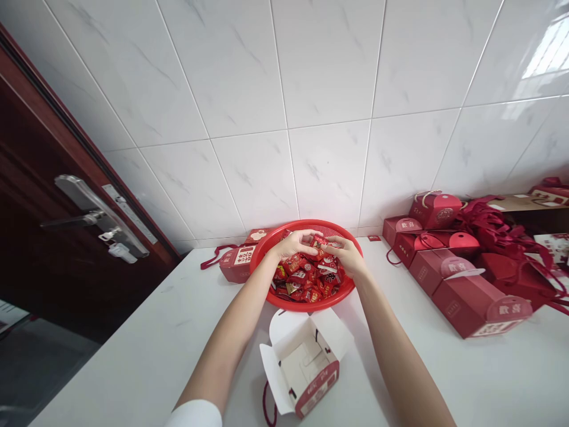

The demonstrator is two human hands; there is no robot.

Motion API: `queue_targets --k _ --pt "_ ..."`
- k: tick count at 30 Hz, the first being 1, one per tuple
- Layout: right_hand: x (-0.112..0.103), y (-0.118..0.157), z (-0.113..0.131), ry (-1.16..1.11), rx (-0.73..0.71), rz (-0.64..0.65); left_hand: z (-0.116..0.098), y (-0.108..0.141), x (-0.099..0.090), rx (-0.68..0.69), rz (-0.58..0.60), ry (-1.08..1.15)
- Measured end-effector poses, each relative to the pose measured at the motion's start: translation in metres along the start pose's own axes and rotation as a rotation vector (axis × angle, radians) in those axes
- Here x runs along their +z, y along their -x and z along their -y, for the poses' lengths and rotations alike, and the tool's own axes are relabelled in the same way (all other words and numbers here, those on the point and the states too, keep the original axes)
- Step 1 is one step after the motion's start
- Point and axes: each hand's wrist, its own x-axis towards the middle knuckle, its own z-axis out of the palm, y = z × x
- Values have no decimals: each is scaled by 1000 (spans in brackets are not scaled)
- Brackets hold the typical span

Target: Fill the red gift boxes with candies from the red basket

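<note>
A red plastic basket [306, 306] holds a heap of candies in shiny red wrappers [306, 277]. Over the heap, my left hand [294, 244] reaches in from the left with fingers curved and thumb below. From the other side comes my right hand [347, 256], its fingers bent toward the left one. A red wrapped candy [319, 241] is pinched between the fingertips of both hands; whether more candies are with it is hidden. Just in front of the basket stands an unfolded gift box [315, 388], flaps spread, white inside, with a dark red cord at its left.
Red gift boxes [471, 290] are stacked along the right, with dark red ribbons [489, 222] behind them. Another closed box [235, 264] touches the basket's left side. A tiled wall [329, 166] bounds the white table [178, 332]; a dark door [40, 196] is at left.
</note>
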Motion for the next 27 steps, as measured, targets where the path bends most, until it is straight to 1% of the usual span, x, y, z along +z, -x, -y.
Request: queue_targets --k 4,7,11,14,18,21,24,27 --pt "0 0 -1 14 -16 -2 2 -2 2 -9 23 36" --pt "1 -4 -5 9 -29 -52 3 -3 3 4 33 23" --pt "0 -6 -8 -13 -57 -102 4 -5 1 57 -49 21" --pt "0 -5 -6 -88 -37 -77 3 -4 0 75 -101 42" --pt "-2 -4 -4 -229 -20 -23 0 -5 3 84 -72 108" --pt "-3 -6 -4 -298 -3 3 -2 -6 5 99 -76 157" --pt "-3 -8 -5 -332 -1 -12 0 -6 4 82 -94 172" --pt "-2 -10 -5 -377 4 -66 2 -5 1 69 -140 171"
